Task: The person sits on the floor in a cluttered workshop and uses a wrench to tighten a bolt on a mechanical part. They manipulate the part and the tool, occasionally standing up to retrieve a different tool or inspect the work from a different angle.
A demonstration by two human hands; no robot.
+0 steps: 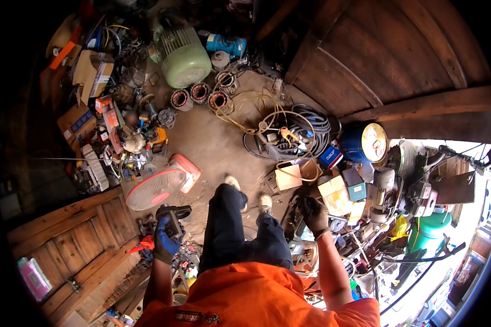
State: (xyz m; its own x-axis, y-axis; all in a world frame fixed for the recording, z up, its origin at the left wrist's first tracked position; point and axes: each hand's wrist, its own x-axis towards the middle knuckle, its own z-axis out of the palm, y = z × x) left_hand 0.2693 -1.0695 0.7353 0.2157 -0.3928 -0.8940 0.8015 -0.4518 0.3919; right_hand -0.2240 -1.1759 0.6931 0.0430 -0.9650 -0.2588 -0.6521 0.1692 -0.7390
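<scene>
My left hand (166,240), in a blue and dark glove, grips a grey metal tool (174,216) with a black part jutting to the right, just below the red-and-white fan (157,191). My right hand (314,218), in a dark glove, is closed beside a pile of dark parts and boxes; what is in it, if anything, I cannot make out. Between my hands are my legs in dark trousers, with light shoes (265,202) on the dusty floor (199,141).
A green motor (183,60) and several stators (199,94) stand ahead. Coiled cables and hoses (308,122), a blue drum (354,141) and cardboard boxes (333,193) crowd the right. Mixed parts (114,131) pile at the left. Wooden doors (393,54) frame the upper right and lower left.
</scene>
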